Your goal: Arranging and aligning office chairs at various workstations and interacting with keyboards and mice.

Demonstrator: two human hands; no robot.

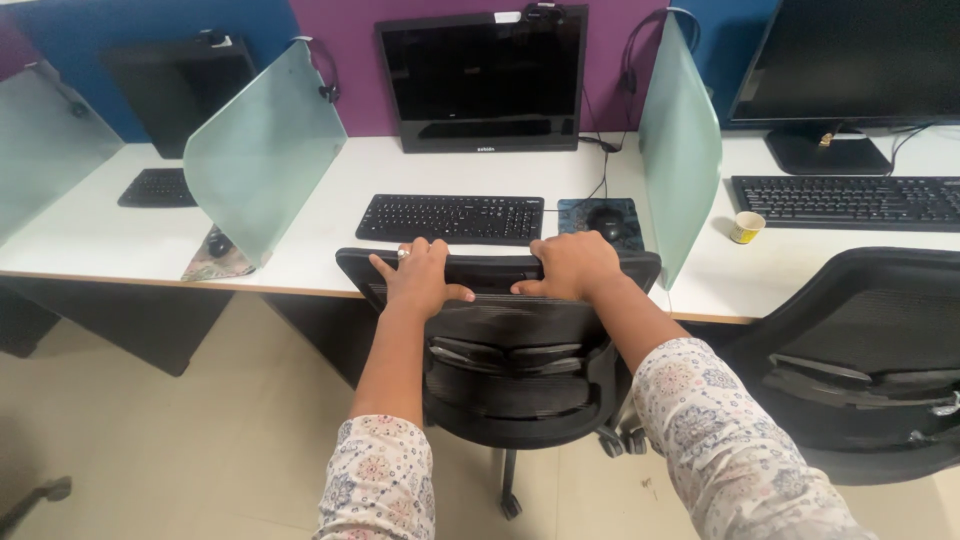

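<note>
A black mesh office chair (pixel 505 370) stands in front of a white desk (pixel 330 190), its back toward me. My left hand (pixel 418 275) grips the top edge of the chair's backrest on the left; a ring shows on one finger. My right hand (pixel 568 265) grips the same top edge on the right. Both arms wear floral-patterned sleeves. Beyond the chair lie a black keyboard (pixel 450 217), a black mouse (pixel 606 221) on a dark mouse pad, and a dark monitor (pixel 483 80).
Frosted green dividers (pixel 265 150) (pixel 680 140) flank the workstation. A second black chair (pixel 865 360) stands at right, near another keyboard (pixel 850 200), a monitor (pixel 860 70) and a small paper cup (pixel 746 227). A third station is at left. Beige tiled floor below.
</note>
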